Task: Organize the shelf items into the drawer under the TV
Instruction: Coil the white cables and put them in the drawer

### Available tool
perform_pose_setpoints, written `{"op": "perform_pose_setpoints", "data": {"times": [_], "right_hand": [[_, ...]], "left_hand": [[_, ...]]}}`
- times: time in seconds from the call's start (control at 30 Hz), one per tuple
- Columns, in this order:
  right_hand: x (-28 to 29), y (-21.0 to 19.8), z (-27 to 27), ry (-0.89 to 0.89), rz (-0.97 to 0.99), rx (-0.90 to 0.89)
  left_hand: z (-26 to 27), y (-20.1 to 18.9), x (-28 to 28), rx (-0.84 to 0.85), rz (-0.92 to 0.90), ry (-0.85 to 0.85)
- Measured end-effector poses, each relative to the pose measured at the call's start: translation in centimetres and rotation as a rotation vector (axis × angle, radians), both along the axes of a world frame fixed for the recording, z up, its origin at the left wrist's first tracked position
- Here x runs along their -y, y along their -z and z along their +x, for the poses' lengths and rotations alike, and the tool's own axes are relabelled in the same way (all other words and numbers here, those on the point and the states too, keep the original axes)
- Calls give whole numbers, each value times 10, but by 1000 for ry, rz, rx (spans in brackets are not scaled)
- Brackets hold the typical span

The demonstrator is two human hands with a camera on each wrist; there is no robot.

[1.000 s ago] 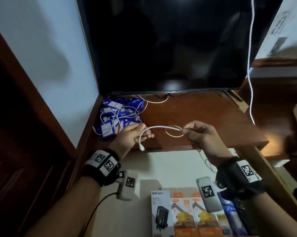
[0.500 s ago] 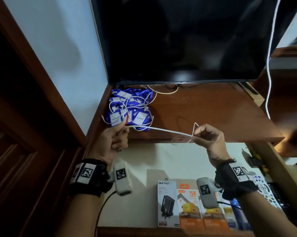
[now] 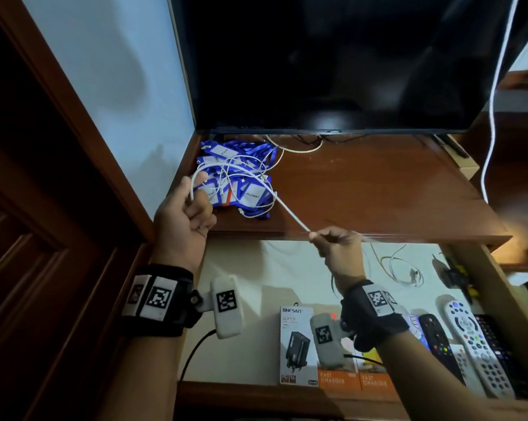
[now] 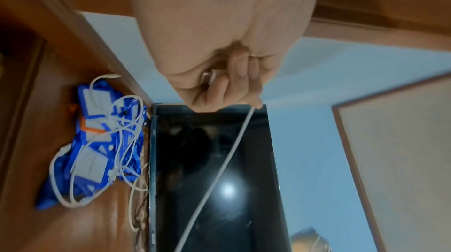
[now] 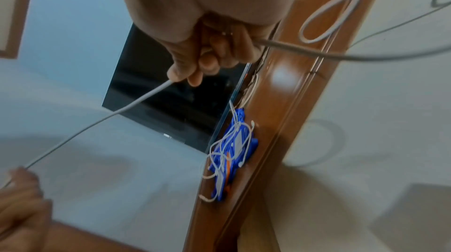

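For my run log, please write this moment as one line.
left hand: grips white cable | right hand: pinches it taut | drawer: open

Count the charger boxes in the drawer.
3. In the drawer, along its front edge: a white ONESAM box, an orange box right of it, and another orange box beside that. The wrist-worn camera covers their tops and may hide more.

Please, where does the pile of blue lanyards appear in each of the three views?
Head: pile of lanyards on the shelf's back left corner, under the TV's left end.
Left wrist: pile at lower left, left of the TV.
Right wrist: pile right of centre, below the TV, on the shelf.
Shared landmark: the TV's dark screen.
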State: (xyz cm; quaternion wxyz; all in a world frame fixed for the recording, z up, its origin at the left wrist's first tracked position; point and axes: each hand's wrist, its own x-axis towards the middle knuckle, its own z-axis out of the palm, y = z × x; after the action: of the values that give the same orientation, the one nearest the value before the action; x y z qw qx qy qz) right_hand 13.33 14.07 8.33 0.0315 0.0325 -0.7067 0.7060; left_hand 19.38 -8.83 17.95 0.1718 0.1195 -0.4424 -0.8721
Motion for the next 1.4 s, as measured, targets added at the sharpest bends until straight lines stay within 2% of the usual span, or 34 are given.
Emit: {"op": "perform_pose_setpoints", "data": {"times": [0.1,0.2,0.3,0.37,0.47,0.57,0.67,0.77,0.87,1.03,1.17,1.27,1.4], "right_hand": [[13,5,15,-158,58,93],[23,3,30,-364,66,134],[31,-7,37,-554,92,99],[32,-22,38,-616,84,57],[29,-50,36,-649,59,-34],[22,-74,32,-626,-55,-127],[15,-81,22,-512,-117,-139],[9,-78,14,-389,-94,-119],[9,-75,12,-285,-50,-124],[8,-73,11,-194,-228,-1],[8,-67,12,-195,-229,2],[6,-60,10,-268,-161,-18],[0,-42,14,-350,-145,0]], "left_hand": [[0,-4,-9,7,-286,-155],[-4,-5,-15,-45,-520,-210],[-8,-2,-19,-49,-730,-194],[-11,3,-24,-25,-869,-147],[-14,13,-33,27,-924,-21],[-13,22,-45,70,-806,148],[-6,23,-60,46,-649,296],[-5,23,-65,76,-412,355],[-4,25,-64,81,-328,414],[-1,29,-57,117,-180,470],[0,31,-52,156,70,533],[0,33,-46,212,243,590],[0,29,-37,204,268,533]]}}
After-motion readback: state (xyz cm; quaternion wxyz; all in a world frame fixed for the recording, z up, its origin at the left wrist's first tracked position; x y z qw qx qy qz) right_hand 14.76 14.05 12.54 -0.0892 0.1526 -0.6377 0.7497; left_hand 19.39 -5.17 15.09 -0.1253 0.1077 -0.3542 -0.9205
